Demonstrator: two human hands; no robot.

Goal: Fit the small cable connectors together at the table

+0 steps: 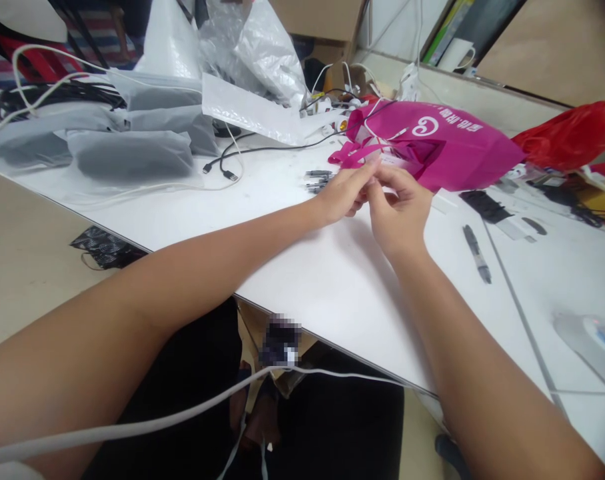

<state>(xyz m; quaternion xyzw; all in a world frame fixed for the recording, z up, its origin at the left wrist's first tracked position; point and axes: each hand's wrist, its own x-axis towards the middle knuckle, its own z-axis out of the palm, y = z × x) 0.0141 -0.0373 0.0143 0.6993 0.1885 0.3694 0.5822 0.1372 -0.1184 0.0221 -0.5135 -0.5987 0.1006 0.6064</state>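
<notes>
My left hand point(343, 193) and my right hand point(403, 208) meet above the white table point(302, 267), fingertips touching. The right thumb and forefinger are pinched together. My left fingers are closed and point towards the right hand. Whatever lies between the fingertips is hidden or too small to make out. Just left of my left hand, several dark, slender pen-like pieces point(318, 180) lie in a small group, partly covered by that hand. Behind both hands rests a pink bag point(462, 143) with white print. A grey and black pen point(476, 255) lies to the right of my right hand.
Grey plastic-wrapped packages point(132, 153) lie at the left, with black USB cables point(230, 175) beside them. Clear plastic bags point(272, 50) and a red bag point(567, 137) are at the back. A white cable point(182, 420) crosses low in front of my lap.
</notes>
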